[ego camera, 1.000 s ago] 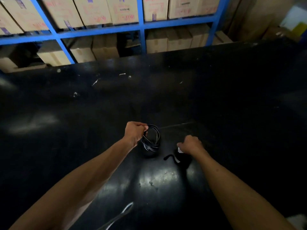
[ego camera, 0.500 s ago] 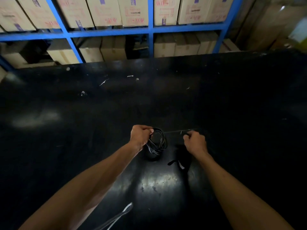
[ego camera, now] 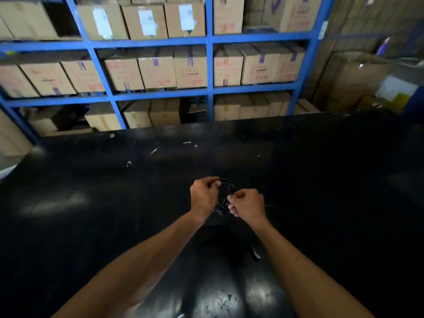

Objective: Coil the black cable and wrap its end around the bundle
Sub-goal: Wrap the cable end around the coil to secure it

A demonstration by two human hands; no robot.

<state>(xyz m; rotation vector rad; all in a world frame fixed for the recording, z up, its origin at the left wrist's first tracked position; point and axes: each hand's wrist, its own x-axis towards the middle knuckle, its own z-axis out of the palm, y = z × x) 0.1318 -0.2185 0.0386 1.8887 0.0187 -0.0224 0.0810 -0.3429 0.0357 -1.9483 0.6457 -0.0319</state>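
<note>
The black cable [ego camera: 226,188] is a small coil of several loops, held above the black table [ego camera: 91,203] between my two hands. My left hand [ego camera: 204,196] grips the coil's left side, fingers closed over its top. My right hand [ego camera: 247,204] is closed on the coil's right side, pinching a strand with thumb and fingers. The lower loops show between my wrists, with thin glints on them. Where the cable's loose end lies is hidden by my right hand.
A small black object with a white patch [ego camera: 254,255] lies on the table under my right forearm. Pale scraps [ego camera: 128,163] dot the far table. Blue shelving [ego camera: 208,92] full of cardboard boxes [ego camera: 190,67] stands behind the far edge.
My right hand moved left from the stretched strand and closed on the coil beside my left hand. The view tilted up, showing more shelving.
</note>
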